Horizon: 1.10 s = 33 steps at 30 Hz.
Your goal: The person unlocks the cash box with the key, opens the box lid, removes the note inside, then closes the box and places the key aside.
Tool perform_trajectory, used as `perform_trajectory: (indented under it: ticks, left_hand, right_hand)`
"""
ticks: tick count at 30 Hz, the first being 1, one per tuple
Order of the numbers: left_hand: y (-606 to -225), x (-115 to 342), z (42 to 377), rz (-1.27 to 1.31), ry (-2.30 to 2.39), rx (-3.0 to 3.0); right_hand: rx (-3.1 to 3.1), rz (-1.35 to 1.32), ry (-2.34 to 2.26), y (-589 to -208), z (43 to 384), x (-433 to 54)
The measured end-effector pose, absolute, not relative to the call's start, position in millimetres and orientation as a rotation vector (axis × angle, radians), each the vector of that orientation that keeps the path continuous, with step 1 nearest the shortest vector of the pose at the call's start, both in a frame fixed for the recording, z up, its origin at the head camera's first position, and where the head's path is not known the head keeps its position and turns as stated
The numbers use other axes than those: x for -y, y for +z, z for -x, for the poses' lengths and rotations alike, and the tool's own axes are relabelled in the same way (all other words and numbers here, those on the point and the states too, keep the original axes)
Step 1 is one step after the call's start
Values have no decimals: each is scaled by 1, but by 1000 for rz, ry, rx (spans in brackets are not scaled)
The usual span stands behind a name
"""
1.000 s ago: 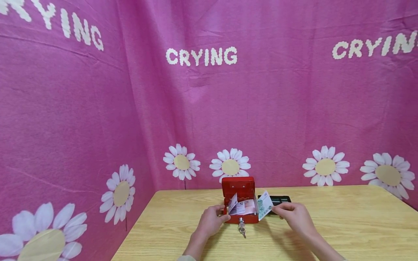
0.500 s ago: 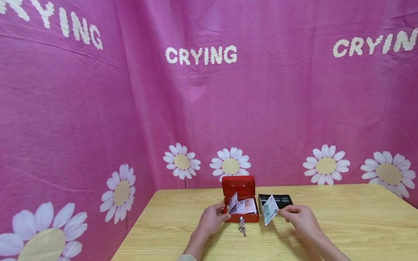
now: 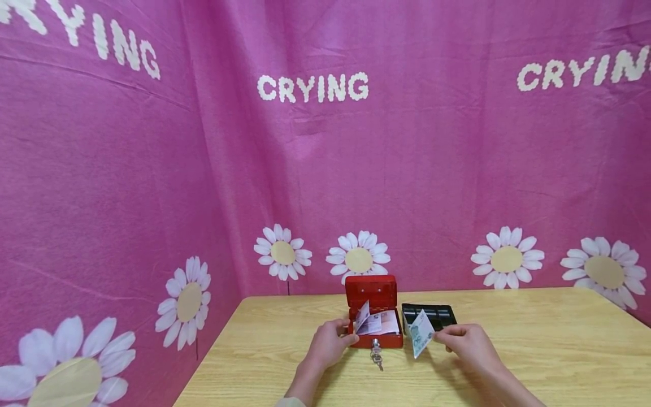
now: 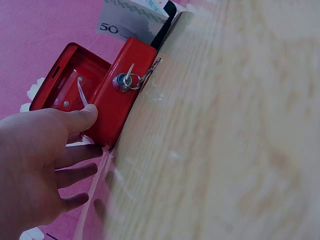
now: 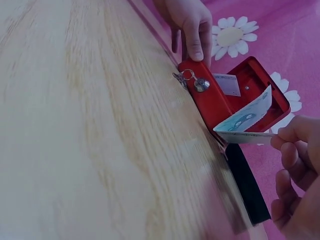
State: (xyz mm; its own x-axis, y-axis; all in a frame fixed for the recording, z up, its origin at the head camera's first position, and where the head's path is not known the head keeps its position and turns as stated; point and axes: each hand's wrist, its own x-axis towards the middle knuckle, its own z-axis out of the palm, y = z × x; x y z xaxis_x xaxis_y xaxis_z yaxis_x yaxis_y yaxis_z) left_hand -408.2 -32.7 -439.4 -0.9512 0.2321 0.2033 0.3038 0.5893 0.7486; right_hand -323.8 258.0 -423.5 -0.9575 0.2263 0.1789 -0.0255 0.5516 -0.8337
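A small red cash box (image 3: 387, 341) stands with its lid raised, several banknotes (image 3: 389, 321) inside; one at the left sticks up. My left hand (image 3: 325, 343) grips its front left corner, the thumb (image 4: 82, 119) on the rim and a finger against the side. Between thumb and fingertips, my right hand (image 3: 469, 343) pinches the edge of a folded green-and-white banknote (image 3: 421, 333). This note hangs open in a V just right of the box, with a 50 printed on it in the left wrist view. Keys (image 3: 377, 357) on a ring hang from the front lock.
A black compartment tray (image 3: 443, 311) sits to the right of the box, partly hidden behind the held note and my right hand. Both rest on a wooden table (image 3: 549, 345). A pink flowered curtain (image 3: 427, 169) closes off the back and left.
My right hand has drawn the folded banknote right and toward me, from the box's right edge to in front of the tray. My left hand stays on the box.
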Motion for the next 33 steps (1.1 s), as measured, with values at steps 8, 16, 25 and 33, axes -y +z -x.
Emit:
perform_trajectory:
  ticks: [8,16,25,33]
  left_hand:
    - [-440,33,409,449,-1314,2725]
    - [-440,33,410,454,-1308,2723]
    - [-439,32,409,445,-1300,2730]
    - [-439,32,409,454,-1288,2726]
  right_hand:
    - [2555,137,1299,-427,320,-257]
    - [2602,107,1187,-429,319,-259]
    - [2667,93,1112,-426,315,-263]
    - [2704,39,990,-424,311,-264]
